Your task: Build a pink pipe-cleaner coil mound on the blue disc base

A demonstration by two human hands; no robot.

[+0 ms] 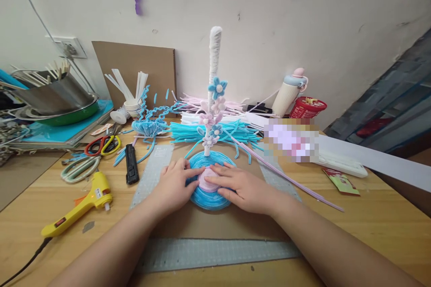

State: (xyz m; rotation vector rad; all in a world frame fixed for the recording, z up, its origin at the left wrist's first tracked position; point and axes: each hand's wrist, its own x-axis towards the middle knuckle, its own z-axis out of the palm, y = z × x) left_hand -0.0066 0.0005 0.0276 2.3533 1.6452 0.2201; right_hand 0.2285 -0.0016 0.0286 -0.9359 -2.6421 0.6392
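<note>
A round blue coiled pipe-cleaner base [215, 159] lies on a brown cardboard sheet [215, 222] in the middle of the desk. A pale pink patch [206, 183] sits on top of it. From the base's far edge rises a white fuzzy-wrapped stick [214, 56] with small blue and pink pipe-cleaner flowers [217, 87] along it. My left hand [175, 186] lies on the base's left side, fingers stretched flat toward the pink patch. My right hand [240, 186] rests on the right side, fingers flat on the pink patch. Neither hand grips anything.
A yellow glue gun [82, 204] lies at the left, with a black cutter [132, 163] and scissors [101, 145] beyond it. Bundles of blue pipe cleaners [188, 132] lie behind the base. A long pink pipe cleaner [296, 184] runs right. A bottle [289, 92] stands by the wall.
</note>
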